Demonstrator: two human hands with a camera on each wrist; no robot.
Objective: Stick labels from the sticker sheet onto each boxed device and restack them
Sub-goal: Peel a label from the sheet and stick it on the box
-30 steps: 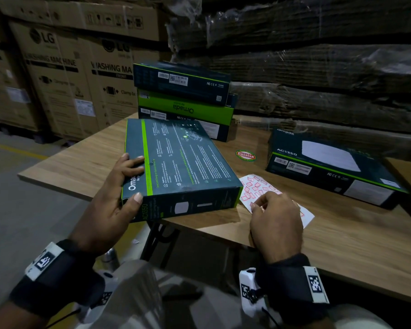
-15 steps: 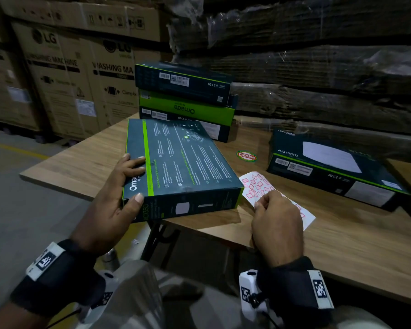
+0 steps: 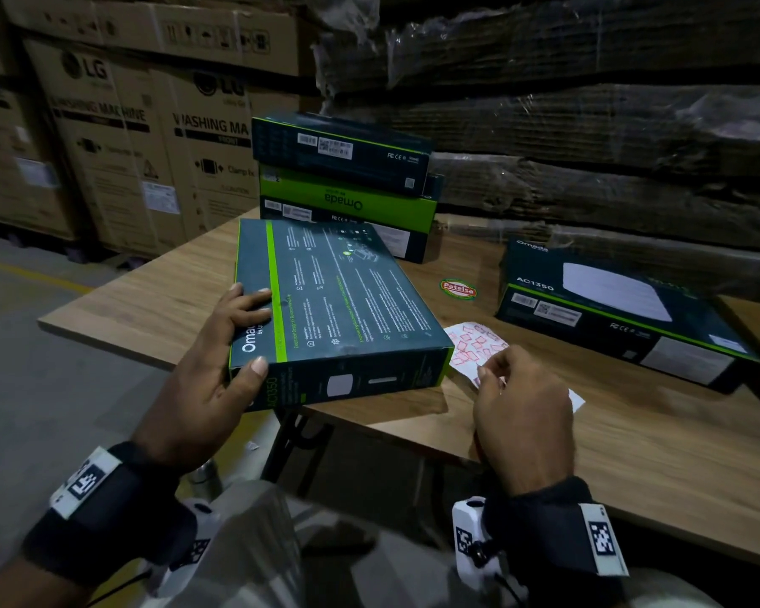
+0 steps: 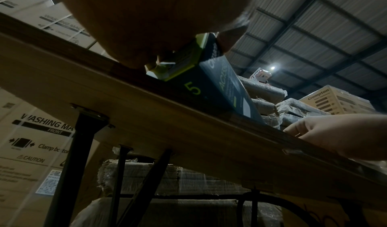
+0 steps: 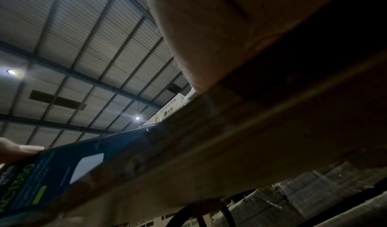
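A dark green Omada device box (image 3: 338,300) lies flat at the near edge of the wooden table (image 3: 632,454), its near left corner past the edge. My left hand (image 3: 233,344) grips that corner, fingers on top, thumb on the near side. The same box (image 4: 220,88) shows from below in the left wrist view. The white sticker sheet (image 3: 474,344) with red labels lies just right of the box. My right hand (image 3: 518,397) rests on its near part, fingertips curled onto the sheet; whether a label is pinched is hidden.
A stack of Omada boxes (image 3: 347,177) stands at the back of the table. Another Omada box (image 3: 610,305) lies at the right. A round red and green sticker (image 3: 457,289) sits on the wood between them. Large LG cartons (image 3: 150,138) and wrapped cardboard line the background.
My right hand has crept slightly forward on the sticker sheet. The left hand and the box have kept their place.
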